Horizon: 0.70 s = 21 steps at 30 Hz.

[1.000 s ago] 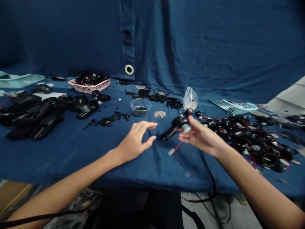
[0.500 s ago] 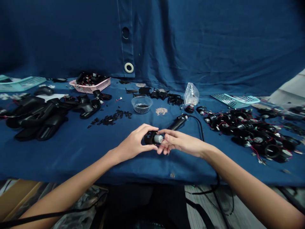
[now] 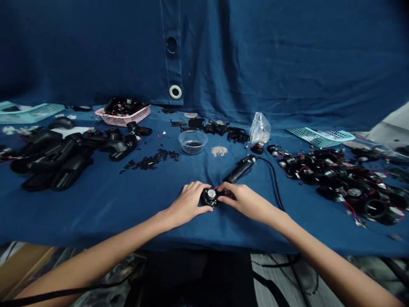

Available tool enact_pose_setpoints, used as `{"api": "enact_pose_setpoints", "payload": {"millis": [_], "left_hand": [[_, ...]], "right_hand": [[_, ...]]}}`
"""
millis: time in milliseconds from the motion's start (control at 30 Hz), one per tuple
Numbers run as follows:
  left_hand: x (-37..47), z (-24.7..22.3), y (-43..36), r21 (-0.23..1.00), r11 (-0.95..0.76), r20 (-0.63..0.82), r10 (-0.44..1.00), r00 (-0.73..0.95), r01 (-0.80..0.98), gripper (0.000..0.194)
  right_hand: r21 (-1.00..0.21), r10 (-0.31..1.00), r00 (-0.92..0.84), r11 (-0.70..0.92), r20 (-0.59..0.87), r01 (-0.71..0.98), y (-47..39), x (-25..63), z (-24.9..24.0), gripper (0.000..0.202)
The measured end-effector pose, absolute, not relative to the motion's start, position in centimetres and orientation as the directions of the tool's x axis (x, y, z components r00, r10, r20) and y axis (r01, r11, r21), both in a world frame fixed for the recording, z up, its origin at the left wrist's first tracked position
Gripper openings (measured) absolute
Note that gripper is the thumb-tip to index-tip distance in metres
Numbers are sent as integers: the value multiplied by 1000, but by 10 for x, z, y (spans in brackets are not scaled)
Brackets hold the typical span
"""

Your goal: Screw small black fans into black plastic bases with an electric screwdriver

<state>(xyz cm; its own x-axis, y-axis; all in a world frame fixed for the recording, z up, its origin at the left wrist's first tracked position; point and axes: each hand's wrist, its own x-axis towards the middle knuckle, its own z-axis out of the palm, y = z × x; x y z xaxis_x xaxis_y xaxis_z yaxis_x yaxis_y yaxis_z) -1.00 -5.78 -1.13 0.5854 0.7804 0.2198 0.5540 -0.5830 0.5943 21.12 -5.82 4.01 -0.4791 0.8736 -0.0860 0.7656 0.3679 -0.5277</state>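
A small motor (image 3: pixel 211 194) with a pale round end sits in a round black housing (image 3: pixel 204 199), its end facing up. My left hand (image 3: pixel 188 202) is closed around the housing's left side, holding it at the tabletop. A thin red wire (image 3: pixel 216 188) runs from the motor to my right hand (image 3: pixel 238 199), whose thumb and forefinger pinch it at the housing's right edge. The other right fingers curl underneath and are partly hidden. Just beyond the right hand lies a black electric screwdriver (image 3: pixel 239 169) with a cable.
Behind stand a clear bowl (image 3: pixel 193 145) and a pile of small screws (image 3: pixel 219 151). Small black pieces (image 3: pixel 151 160) and black casings (image 3: pixel 60 157) lie left, wired motor housings (image 3: pixel 345 181) right. A pink basket (image 3: pixel 137 116) and a plastic bag (image 3: pixel 260 128) are at the back.
Both hands have lowered the housing to the tabletop. The motor has turned from facing right to facing up, and my right fingers have closed from spread to a pinch.
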Motion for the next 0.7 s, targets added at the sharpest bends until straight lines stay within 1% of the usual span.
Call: {"api": "enact_pose_setpoints", "payload": {"millis": [67, 100, 133, 167, 200, 233, 267, 300, 333, 467, 567, 633, 700], "left_hand": [[-17, -4, -56, 599, -604, 211, 753, 624, 526, 73], [-23, 2, -51, 606, -615, 223, 740, 634, 505, 75], [-29, 10, -41, 614, -624, 256, 737, 625, 483, 70], [-37, 19, -26, 619, -621, 307, 755, 580, 480, 58], [-45, 29, -5, 621, -607, 369, 784, 498, 496, 43], [-54, 38, 21, 618, -577, 445, 817, 367, 534, 33], [-62, 46, 52, 615, -477, 467, 862, 197, 628, 29], [-69, 52, 85, 609, -316, 420, 907, 43, 727, 27], [-75, 55, 118, 611, -227, 377, 926, -27, 758, 27], [-79, 45, 230, 595, -43, 168, 983, -72, 802, 30], [-69, 24, 271, 567, -12, 76, 996, -38, 824, 31], [-62, 13, 283, 556, -26, 78, 997, -21, 831, 31], [-59, 10, 289, 554, -50, 126, 992, -25, 831, 29]], "right_hand": [[-583, 887, -459, 346, -54, 735, -60, 218, 36, 30], [-598, 900, -437, 344, -12, 724, -61, 221, 34, 32], [-602, 915, -401, 343, 42, 721, -63, 224, 33, 35], [-597, 929, -356, 345, 105, 725, -65, 227, 32, 37], [-589, 936, -308, 349, 172, 729, -68, 228, 31, 38], [-583, 934, -264, 357, 242, 729, -71, 228, 31, 37], [-582, 924, -228, 372, 308, 723, -74, 226, 30, 35], [-585, 908, -203, 395, 366, 709, -77, 222, 30, 32], [-589, 887, -187, 425, 422, 687, -79, 217, 29, 29], [-603, 804, -181, 554, 567, 574, -83, 188, 18, 32], [-576, 755, -207, 621, 623, 531, -78, 176, 7, 36], [-557, 743, -237, 639, 626, 530, -73, 175, 2, 37], [-550, 744, -260, 642, 615, 535, -69, 177, 0, 38]]}}
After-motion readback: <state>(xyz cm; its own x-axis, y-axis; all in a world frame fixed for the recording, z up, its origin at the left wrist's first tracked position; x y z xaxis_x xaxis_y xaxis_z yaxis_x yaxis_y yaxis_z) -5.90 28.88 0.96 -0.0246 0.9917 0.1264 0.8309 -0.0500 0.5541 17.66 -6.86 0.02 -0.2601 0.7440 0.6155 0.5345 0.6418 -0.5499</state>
